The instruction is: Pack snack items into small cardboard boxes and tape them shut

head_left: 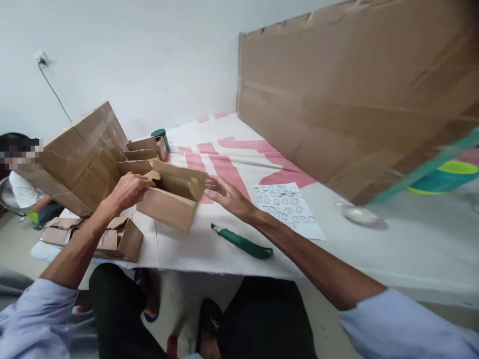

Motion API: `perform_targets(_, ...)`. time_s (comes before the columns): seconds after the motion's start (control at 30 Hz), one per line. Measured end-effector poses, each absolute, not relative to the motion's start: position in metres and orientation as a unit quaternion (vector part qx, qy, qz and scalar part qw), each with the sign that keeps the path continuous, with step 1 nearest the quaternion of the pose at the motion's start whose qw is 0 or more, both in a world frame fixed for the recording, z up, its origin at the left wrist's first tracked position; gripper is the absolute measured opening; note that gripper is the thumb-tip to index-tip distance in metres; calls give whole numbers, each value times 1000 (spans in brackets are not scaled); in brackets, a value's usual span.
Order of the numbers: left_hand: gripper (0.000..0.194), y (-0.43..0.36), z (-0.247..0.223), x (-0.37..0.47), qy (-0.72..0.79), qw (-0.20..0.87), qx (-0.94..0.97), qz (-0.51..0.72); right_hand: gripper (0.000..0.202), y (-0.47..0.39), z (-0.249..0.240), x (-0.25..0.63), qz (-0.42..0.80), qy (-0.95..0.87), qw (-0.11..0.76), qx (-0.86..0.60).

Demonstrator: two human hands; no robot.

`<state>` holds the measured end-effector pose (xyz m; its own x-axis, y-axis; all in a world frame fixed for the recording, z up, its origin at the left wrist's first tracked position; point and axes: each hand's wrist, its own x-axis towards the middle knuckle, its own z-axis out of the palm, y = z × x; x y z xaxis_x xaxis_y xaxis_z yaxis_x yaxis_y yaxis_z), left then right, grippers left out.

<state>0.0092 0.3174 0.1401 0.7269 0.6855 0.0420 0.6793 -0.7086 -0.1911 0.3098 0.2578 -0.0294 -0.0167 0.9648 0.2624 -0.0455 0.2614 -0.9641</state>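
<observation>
Left hand (129,190) grips the rim of a small brown cardboard box (164,208), held up over the near-left part of the white-and-pink cloth (179,257). Right hand (232,200) open, fingers at the box's right end; contact unclear. Box walls up, top open, so shaped but not closed. More small brown boxes (129,240) sit near left, flaps uneven. Green-handled tool (245,244) lies unheld, right of the box. Overall count done or left: can't tell.

pale bluish-white wall (168,60), black cord (54,92) in a socket (41,57), light floor (187,289)
</observation>
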Motion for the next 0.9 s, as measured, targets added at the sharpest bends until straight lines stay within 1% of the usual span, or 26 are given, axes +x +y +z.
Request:
perform_targets(0.1,34,331,138,-17,-485,73,-866,95,76,263,-32,304,427,-594,543,-414)
perform_targets(0.17,27,332,131,-25,-506,50,-848,148,67,255,-32,298,411,-631,518,-405)
perform_targets(0.2,27,331,126,-25,-505,42,-847,162,63,249,-31,296,401,-649,505,-403)
perform_targets(0.3,41,332,110,-18,-518,44,-837,170,56,231,-27,292,357,-698,463,-413)
perform_targets(0.37,40,335,102,-13,-541,67,-821,169,50,219,-26,294,311,-726,444,-424)
perform_targets(0.43,34,340,97,-14,-559,96,-806,170,45,206,-32,302,252,-744,444,-431)
perform_targets(0.53,29,348,96,-25,-573,129,-790,176,35,183,-55,319,149,-749,464,-449)
perform_targets(0.67,26,361,92,-41,-578,191,-770,192,22,149,-100,342,29,-735,472,-486)
perform_targets(0.8,25,382,79,-47,-590,232,-748,197,20,126,-131,352,-74,-727,467,-498)
perform_targets(0.9,29,404,72,-45,-611,242,-732,179,22,121,-139,352,-101,-721,460,-508)
